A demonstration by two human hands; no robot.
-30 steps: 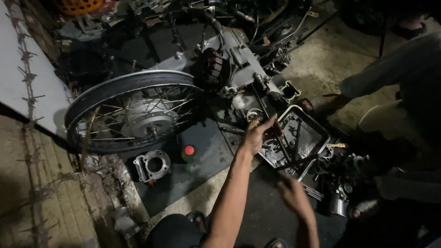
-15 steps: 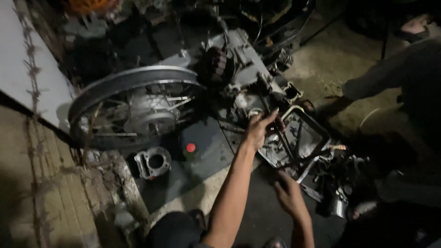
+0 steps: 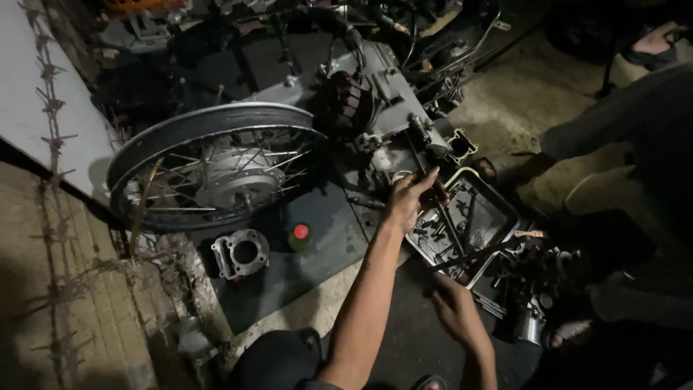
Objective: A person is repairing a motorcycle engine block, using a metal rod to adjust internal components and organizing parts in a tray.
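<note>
Head view, the only one I've got: my left hand [image 3: 410,198] is curled shut round a thin dark rod [image 3: 433,195], prob. a long tool or shaft, gripped near its upper part. The rod slants down-right across the metal tray [image 3: 498,198]; its lower end sinks into the loose parts in there, can't see the tip. Right hand [image 3: 453,307] sits low, just beside the tray's near corner, fingers loosely bent. Too dark to tell whether it grips anything.

Risks, as I judge them: the tray is packed w/ small bolts and bits, so levering the rod could flick pieces out onto the dark ground, where they'd be hard to find. Grip is high on the rod, so the low end could slip or skid. Light is poor.

Surface & room: bare ground, sandy further out, w/ a dark mat [image 3: 317,238] under the work. On it a cylinder block [image 3: 240,253] and a green can w/ red cap [image 3: 300,237]. A spoked wheel [image 3: 209,170] leans behind, engine casing [image 3: 375,101] near it. Barbed wire [image 3: 50,94] runs along the left wall. Another person's leg [image 3: 613,123] is at right, well apart.
</note>
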